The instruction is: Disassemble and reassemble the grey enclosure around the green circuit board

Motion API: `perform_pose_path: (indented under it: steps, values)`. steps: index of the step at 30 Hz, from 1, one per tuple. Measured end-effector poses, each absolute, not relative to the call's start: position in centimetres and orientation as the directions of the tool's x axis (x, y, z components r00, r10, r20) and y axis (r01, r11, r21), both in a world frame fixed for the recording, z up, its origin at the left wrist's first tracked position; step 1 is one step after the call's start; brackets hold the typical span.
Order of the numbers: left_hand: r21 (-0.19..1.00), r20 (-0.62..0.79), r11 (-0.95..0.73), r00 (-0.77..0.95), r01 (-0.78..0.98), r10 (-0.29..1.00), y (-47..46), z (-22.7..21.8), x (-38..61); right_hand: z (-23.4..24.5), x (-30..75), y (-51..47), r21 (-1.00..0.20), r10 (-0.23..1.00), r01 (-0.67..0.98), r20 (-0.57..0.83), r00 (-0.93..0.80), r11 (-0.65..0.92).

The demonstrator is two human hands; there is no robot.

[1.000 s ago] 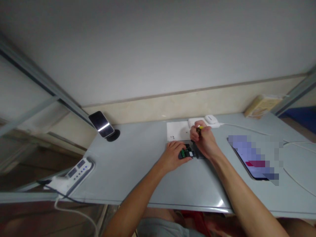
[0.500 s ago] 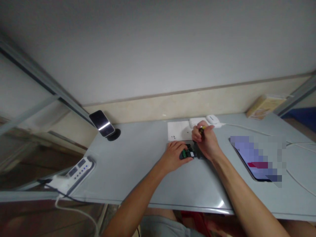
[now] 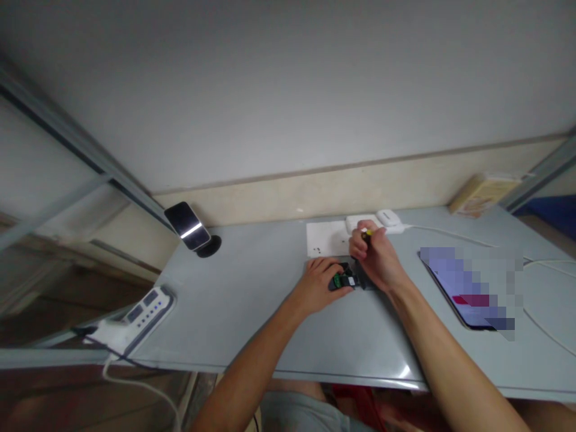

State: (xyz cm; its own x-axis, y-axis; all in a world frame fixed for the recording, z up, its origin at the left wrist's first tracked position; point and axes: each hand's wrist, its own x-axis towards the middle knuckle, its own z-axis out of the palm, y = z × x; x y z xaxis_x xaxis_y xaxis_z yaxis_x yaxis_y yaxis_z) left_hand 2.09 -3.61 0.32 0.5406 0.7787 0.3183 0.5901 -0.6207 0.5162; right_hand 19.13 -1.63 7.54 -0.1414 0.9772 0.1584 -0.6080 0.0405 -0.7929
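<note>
My left hand (image 3: 320, 282) is closed around the near and left sides of a small black device (image 3: 348, 280) lying on the table. A green circuit board shows inside its opened casing. My right hand (image 3: 375, 255) is closed in a fist just to the right, gripping a screwdriver (image 3: 367, 236) by its yellow-and-black handle. The shaft and tip are hidden by my fingers, so I cannot tell whether the tip touches the device. Behind my hands lies a white sheet (image 3: 321, 234) with several tiny dark pieces, probably screws, on it.
A tablet-like phone (image 3: 463, 294) lies at the right, its screen lit. White power strip (image 3: 396, 227) and cable run along the back. On the left are a phone on a stand (image 3: 186, 225) and a power strip (image 3: 141, 315). A box (image 3: 483, 195) stands in the back right corner.
My right hand and the screwdriver handle have turned very slightly. My left hand keeps its hold on the device, and the rest stays in place apart from a small camera shift.
</note>
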Motion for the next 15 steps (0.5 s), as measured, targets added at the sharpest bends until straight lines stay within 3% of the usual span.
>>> perform_pose_path:
  steps: [7,15]
  values:
    - [0.528,0.315,-0.612,0.533,0.589,0.785,-3.63,0.42,2.1,7.34,20.06,-1.6,-0.846,0.98,-0.531,0.143,-0.136,0.05]
    - [0.541,0.309,-0.604,0.53,0.585,0.79,-3.6,0.58,2.14,7.08,20.02,-1.05,-0.798,0.984,-0.602,0.13,-0.122,0.03]
